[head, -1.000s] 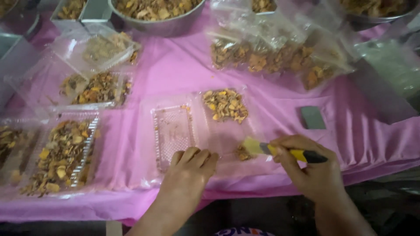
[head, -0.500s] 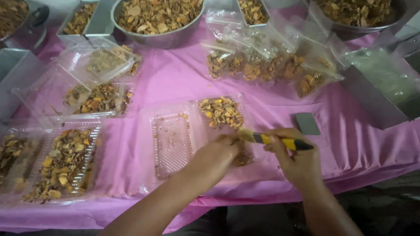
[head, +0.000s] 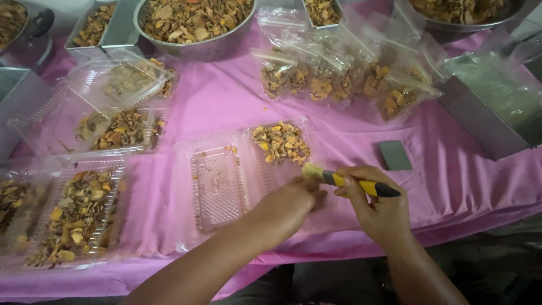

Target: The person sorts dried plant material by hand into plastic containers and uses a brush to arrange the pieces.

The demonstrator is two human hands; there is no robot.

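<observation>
Near the front edge of the pink tablecloth (head: pixel 226 107), right in front of me, lies an open clear plastic clamshell box (head: pixel 220 181): its left half is almost bare, with only a few crumbs on the ribbed floor, and its right half holds a small heap of dried yellow-brown pieces (head: pixel 281 142) at the far end. My left hand (head: pixel 288 206) rests on the near right part of that box, fingers curled down over the plastic; whether it pinches anything I cannot tell. My right hand (head: pixel 375 206) is closed around a brush with a yellow and black handle (head: pixel 350 182), whose pale bristles point left and sit just beside my left hand's knuckles. Just right of the box, a small grey block (head: pixel 394 155) lies flat on the cloth. To the left, three more clear clamshell trays (head: pixel 73 220) carry the same dried pieces, the nearest one well filled, the farther ones more thinly. Beyond my box, a cluster of clear zip bags (head: pixel 339 76) stands packed with dried pieces. At the far edge sits a big steel bowl (head: pixel 195 25) heaped with them, with a steel tin (head: pixel 104 25) on its left and another bowl (head: pixel 463 11) at the far right. A grey metal tray under clear film (head: pixel 491 107) lies on the right. Below the table edge the floor is dark.
</observation>
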